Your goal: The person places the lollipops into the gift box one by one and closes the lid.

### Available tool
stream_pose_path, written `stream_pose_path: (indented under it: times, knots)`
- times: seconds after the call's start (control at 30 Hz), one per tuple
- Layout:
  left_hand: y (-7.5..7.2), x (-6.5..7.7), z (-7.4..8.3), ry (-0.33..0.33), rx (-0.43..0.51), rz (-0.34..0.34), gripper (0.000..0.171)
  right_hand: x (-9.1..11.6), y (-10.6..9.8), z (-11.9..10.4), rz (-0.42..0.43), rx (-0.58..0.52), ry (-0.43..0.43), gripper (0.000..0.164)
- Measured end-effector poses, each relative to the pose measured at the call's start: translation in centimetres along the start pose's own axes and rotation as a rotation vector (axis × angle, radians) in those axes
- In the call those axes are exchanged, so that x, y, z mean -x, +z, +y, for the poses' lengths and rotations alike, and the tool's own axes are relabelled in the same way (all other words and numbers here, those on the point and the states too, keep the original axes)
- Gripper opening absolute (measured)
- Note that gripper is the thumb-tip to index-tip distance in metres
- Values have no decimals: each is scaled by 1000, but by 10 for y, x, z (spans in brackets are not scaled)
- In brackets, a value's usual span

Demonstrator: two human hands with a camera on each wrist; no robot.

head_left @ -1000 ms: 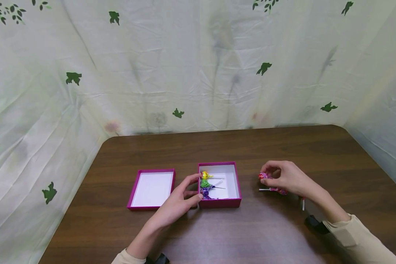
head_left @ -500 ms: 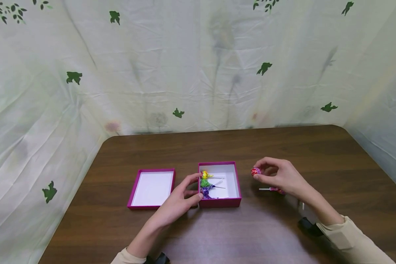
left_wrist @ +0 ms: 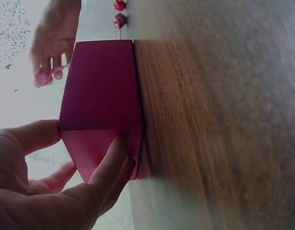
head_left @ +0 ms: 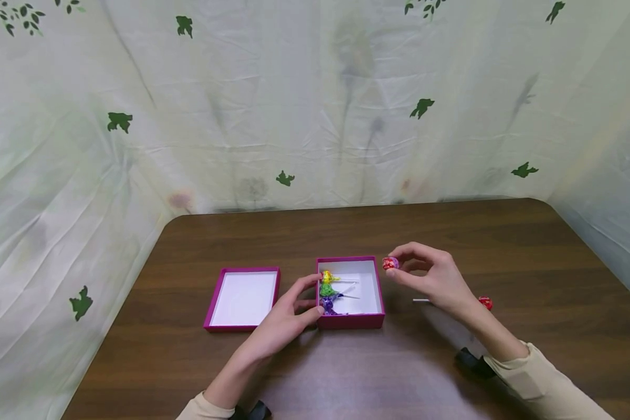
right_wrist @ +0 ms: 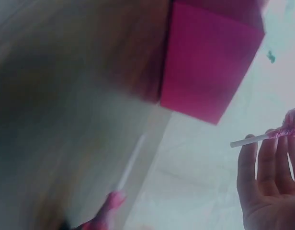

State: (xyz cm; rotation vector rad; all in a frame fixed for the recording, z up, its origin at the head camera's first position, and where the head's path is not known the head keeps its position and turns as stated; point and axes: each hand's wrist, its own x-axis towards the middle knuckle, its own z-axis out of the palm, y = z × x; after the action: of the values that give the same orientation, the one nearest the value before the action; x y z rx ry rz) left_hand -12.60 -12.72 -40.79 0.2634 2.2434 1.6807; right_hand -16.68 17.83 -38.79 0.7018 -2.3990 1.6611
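Observation:
A magenta box (head_left: 350, 322) with a white inside stands on the table; yellow (head_left: 326, 277), green (head_left: 326, 290) and purple (head_left: 328, 304) lollipops lie along its left wall, sticks pointing right. My left hand (head_left: 289, 312) holds the box at its left side, thumb by the near corner; in the left wrist view fingertips (left_wrist: 118, 148) press its outer wall. Beyond the box's right edge, my right hand (head_left: 433, 279) pinches a red-and-pink lollipop (head_left: 391, 263) by its wrapped head, raised above the table. The right wrist view shows its white stick (right_wrist: 248, 141) lying across the fingers.
The magenta lid (head_left: 242, 298), white side up, lies left of the box. A pink lollipop (right_wrist: 109, 206) lies below my right hand, mostly hidden in the head view, where its stick (head_left: 421, 300) shows. A red lollipop (head_left: 485, 302) is behind my right wrist. A patterned curtain (head_left: 315, 105) hangs behind the table.
My right hand has lifted the red-and-pink lollipop and carried it left towards the box, uncovering the red lollipop's head. My left hand and the box stay in place.

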Motion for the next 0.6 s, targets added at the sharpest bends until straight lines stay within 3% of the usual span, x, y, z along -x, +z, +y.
stream_pose_path:
  times: [0.6]
  knots:
    - [2,2,2,21,19,19,58,-11,36,-39,-28,-132,12,24]
